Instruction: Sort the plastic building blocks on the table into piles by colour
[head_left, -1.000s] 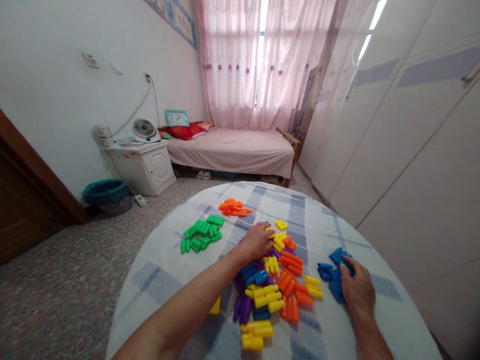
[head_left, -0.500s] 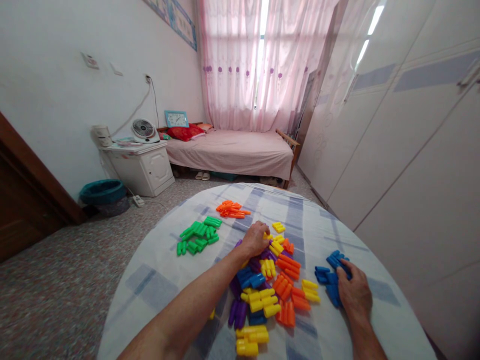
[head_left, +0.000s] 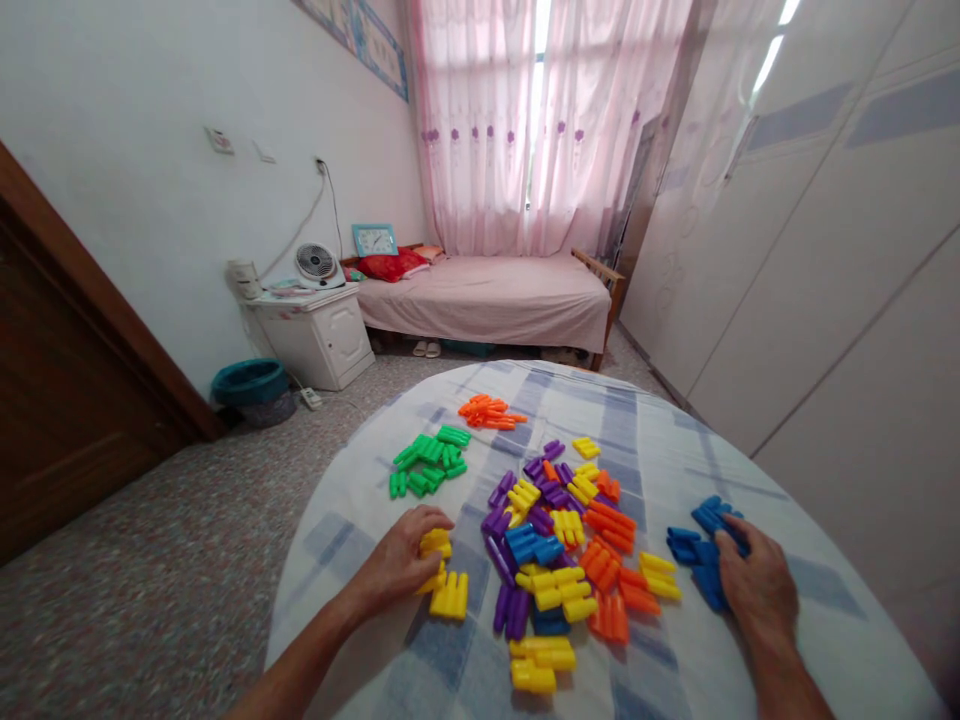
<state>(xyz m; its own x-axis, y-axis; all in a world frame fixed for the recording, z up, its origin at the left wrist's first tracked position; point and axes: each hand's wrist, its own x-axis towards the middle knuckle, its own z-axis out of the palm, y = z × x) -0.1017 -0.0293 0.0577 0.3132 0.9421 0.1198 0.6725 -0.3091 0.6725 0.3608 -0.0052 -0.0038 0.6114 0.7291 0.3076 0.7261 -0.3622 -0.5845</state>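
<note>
My left hand [head_left: 401,555] is at the left of the table, its fingers closed around a yellow bullet-shaped toy block [head_left: 435,543]. Beside it lies another yellow block [head_left: 450,597]. On the right, my right hand [head_left: 759,580] has its thumb and fingers curled on a blue block [head_left: 712,514], with more blue blocks [head_left: 705,560] touching it. Between the hands spreads a mixed heap of purple [head_left: 514,610], yellow [head_left: 555,588], orange [head_left: 609,525] and blue blocks [head_left: 532,545]. Parts of the blocks under both hands are hidden.
Green blocks [head_left: 429,460] form a group at the back left. Behind them sits a pile of orange blocks [head_left: 490,412]. A checked cloth [head_left: 360,610] covers the round table. Beyond stand a bed [head_left: 487,295], a white cabinet [head_left: 319,335] and a bin [head_left: 255,390].
My left hand has moved from the heap's far side left and nearer to me, with a yellow block. My right hand stays on the blue blocks. The view has turned slightly left.
</note>
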